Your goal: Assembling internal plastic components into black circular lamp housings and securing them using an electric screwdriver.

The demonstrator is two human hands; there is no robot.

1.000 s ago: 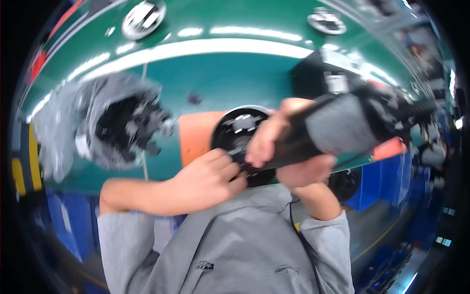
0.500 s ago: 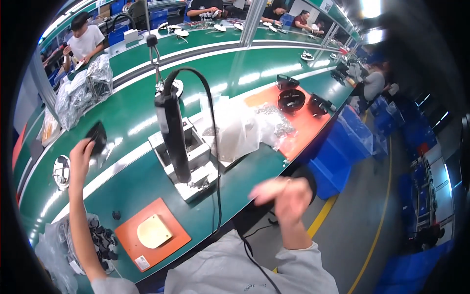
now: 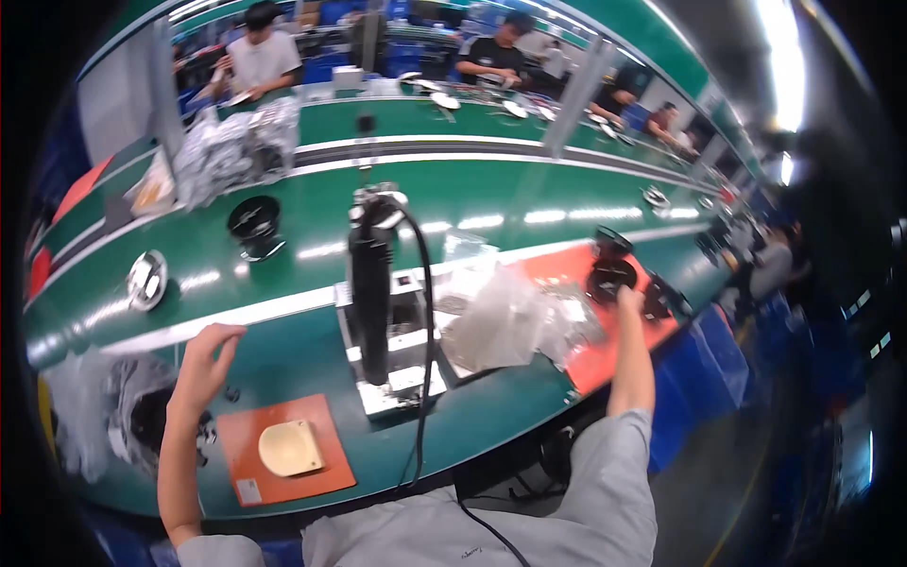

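My right hand (image 3: 630, 301) reaches onto the orange mat at the right, its fingers closed at the rim of a black round housing (image 3: 609, 281). Two more black housings, one behind it (image 3: 612, 243) and one to its right (image 3: 669, 298), lie beside it. Over the near side of the bench hangs my left hand (image 3: 212, 357), empty, with thumb and fingers apart. Beyond it, a black bowl-shaped housing (image 3: 255, 227) sits on the green conveyor, and a white round part (image 3: 147, 281) lies to that one's left.
A black electric screwdriver (image 3: 370, 302) hangs above a metal fixture (image 3: 402, 387). Plastic bags (image 3: 501, 321) lie beside it. A cream block (image 3: 290, 449) rests on an orange pad (image 3: 333, 463). A bag of dark parts (image 3: 142, 411) lies left; blue bins (image 3: 699, 378) stand right. Co-workers sit across.
My left hand has let go of the black housing on the conveyor and drawn back toward me. My right hand has moved forward to the round housing on the orange mat. The view has shifted.
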